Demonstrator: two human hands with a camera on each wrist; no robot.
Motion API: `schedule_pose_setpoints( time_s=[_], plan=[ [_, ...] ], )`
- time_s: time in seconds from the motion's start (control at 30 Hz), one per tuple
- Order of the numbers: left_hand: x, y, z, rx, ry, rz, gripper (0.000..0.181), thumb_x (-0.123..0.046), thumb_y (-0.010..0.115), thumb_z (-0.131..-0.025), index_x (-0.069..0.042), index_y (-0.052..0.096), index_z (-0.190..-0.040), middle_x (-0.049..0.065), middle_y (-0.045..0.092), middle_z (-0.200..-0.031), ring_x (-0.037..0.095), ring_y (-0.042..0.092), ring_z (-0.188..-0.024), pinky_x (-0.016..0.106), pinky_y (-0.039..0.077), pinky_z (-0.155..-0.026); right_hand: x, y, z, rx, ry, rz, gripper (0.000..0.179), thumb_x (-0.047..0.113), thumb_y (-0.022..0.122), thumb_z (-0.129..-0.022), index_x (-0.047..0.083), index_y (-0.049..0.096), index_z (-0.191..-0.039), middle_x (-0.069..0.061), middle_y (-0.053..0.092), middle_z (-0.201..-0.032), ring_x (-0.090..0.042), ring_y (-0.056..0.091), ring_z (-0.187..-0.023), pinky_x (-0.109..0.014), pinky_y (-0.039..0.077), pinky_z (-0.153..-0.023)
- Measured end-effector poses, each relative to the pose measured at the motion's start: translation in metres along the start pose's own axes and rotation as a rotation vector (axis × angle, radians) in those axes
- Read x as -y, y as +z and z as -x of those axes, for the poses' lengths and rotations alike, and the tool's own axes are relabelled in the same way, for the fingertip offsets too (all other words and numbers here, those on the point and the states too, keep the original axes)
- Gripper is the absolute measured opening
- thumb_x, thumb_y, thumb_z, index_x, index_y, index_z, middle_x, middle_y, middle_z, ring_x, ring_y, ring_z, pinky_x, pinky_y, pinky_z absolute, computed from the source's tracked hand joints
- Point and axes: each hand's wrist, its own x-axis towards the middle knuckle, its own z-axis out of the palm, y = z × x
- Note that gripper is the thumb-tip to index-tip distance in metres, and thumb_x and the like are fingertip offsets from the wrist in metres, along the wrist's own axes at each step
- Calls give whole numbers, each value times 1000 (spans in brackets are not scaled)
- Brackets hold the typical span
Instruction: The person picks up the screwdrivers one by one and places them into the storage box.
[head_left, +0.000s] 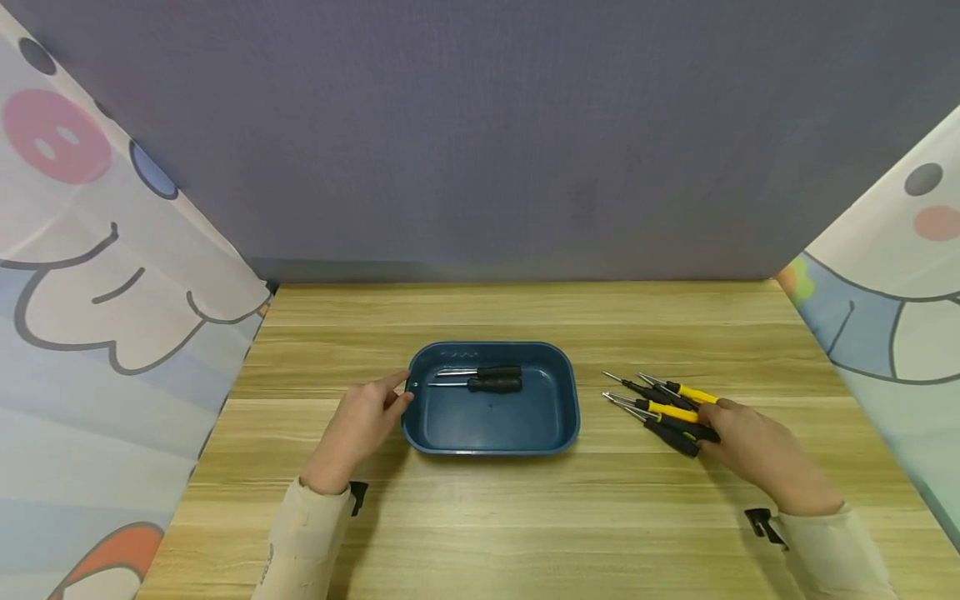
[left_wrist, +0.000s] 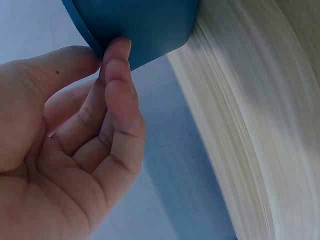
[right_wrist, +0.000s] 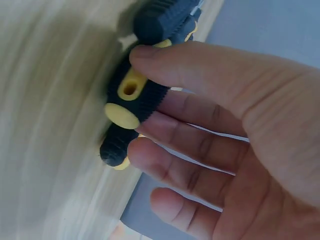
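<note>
At the left end of a blue plastic tray (head_left: 491, 446), my left hand (head_left: 358, 425) pinches the rim between thumb and forefinger; the left wrist view has the tray's outer wall (left_wrist: 155, 30) just beyond the fingertips. Two black-handled screwdrivers (head_left: 495, 385) lie side by side inside, shafts toward the left. Over on the right, my right hand (head_left: 753, 442) is at a pile of several screwdrivers (head_left: 675, 412) with black or yellow handles. In the right wrist view, its thumb and fingers pinch a black screwdriver handle (right_wrist: 122, 115) with a yellow end and a hole.
Another black handle (right_wrist: 150, 25) lies beside the pinched one, and one more end sticks out below it. The wooden table (head_left: 480, 533) runs back to a grey panel (head_left: 510, 150). Cartoon-printed cloth (head_left: 90, 333) hangs at both sides.
</note>
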Motion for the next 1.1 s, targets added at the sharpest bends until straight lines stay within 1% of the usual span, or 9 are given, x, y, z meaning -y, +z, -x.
schedule_pose_setpoints(
  time_s=[0.13, 0.27, 0.43, 0.67, 0.83, 1.0, 1.1],
  plan=[
    [0, 0, 0, -1, -1, 1, 37, -9, 69, -96, 5, 64, -130, -3, 60, -67, 7, 46, -51, 25, 39, -47, 0, 3, 0, -15, 1, 4, 27, 11, 86, -77, 4, 67, -95, -4, 59, -84, -18, 56, -68, -43, 49, -56],
    [0, 0, 0, -3, -3, 2, 37, -8, 70, -95, 5, 64, -130, -3, 61, -67, 8, 47, -52, 26, 40, -47, -1, 6, -1, -39, -21, -17, 28, 7, 86, -76, 1, 66, -94, -9, 62, -87, -24, 60, -72, -46, 51, -61],
    [0, 1, 1, -3, -8, -1, 37, -9, 70, -95, 4, 64, -130, -2, 63, -69, 8, 48, -53, 26, 41, -49, -2, 9, -1, -58, -57, -55, 27, 1, 85, -74, -2, 65, -92, -7, 59, -82, -20, 55, -69, -40, 48, -59],
    [-1, 1, 1, 0, -11, 5, 38, -9, 70, -95, 4, 64, -130, -2, 63, -69, 8, 47, -52, 25, 41, -47, -5, 8, -1, -40, -51, -67, 26, 3, 84, -77, -3, 65, -94, -9, 61, -84, -21, 56, -72, -41, 47, -61],
    [-1, 1, 1, -3, -11, 0, 37, -9, 70, -95, 4, 64, -130, -1, 63, -69, 8, 47, -52, 25, 41, -47, -4, 8, 0, -42, -52, -74, 26, 3, 84, -78, -3, 66, -96, -8, 62, -86, -19, 55, -72, -40, 47, -60],
    [-2, 0, -1, 9, -23, -8, 38, -9, 69, -96, 5, 63, -130, 0, 64, -71, 8, 49, -53, 26, 42, -48, -3, 7, -1, -72, -76, -92, 26, 2, 83, -78, -5, 66, -96, -8, 61, -85, -17, 55, -69, -37, 46, -57],
    [-3, -1, -1, 12, -28, -8, 38, -9, 69, -96, 5, 63, -130, 1, 64, -72, 9, 49, -54, 27, 43, -49, -2, 5, -2, -94, -88, -99, 27, 4, 83, -78, -6, 66, -97, -9, 62, -86, -18, 58, -70, -37, 48, -58]
  ],
)
